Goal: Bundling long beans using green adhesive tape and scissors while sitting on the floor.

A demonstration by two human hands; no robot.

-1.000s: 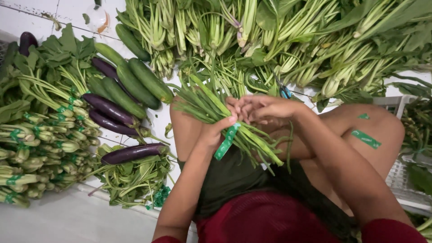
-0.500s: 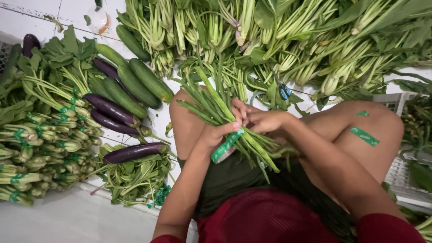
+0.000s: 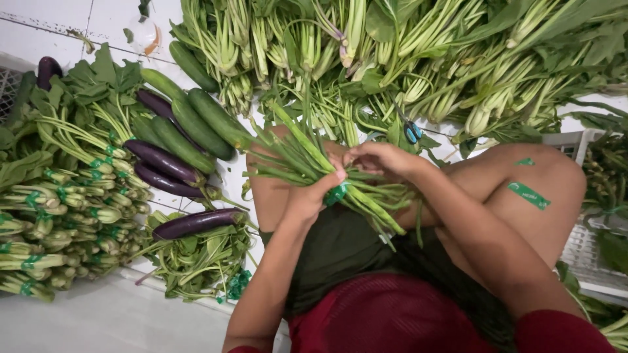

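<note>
Both hands clasp stems (image 3: 314, 160) over lap | left hand (image 3: 313, 195) pinching green tape (image 3: 337, 193) | right hand (image 3: 379, 157) has shifted onto bundle top | aubergines (image 3: 163, 171) left of grip

Eggplants (image 3: 163, 171) and cucumbers (image 3: 196, 121) lie left of the held bunch (image 3: 314, 163) — loose greens (image 3: 425, 59) beyond (tied bundles (image 3: 59, 216) far left).

Left hand (image 3: 309, 196): gripping bundle of green stalks (image 3: 307, 160) at green tape (image 3: 337, 193)
Right hand (image 3: 379, 158): fingers pinching the stalks
Beside: eggplants (image 3: 163, 163), cucumbers (image 3: 203, 117)
</note>
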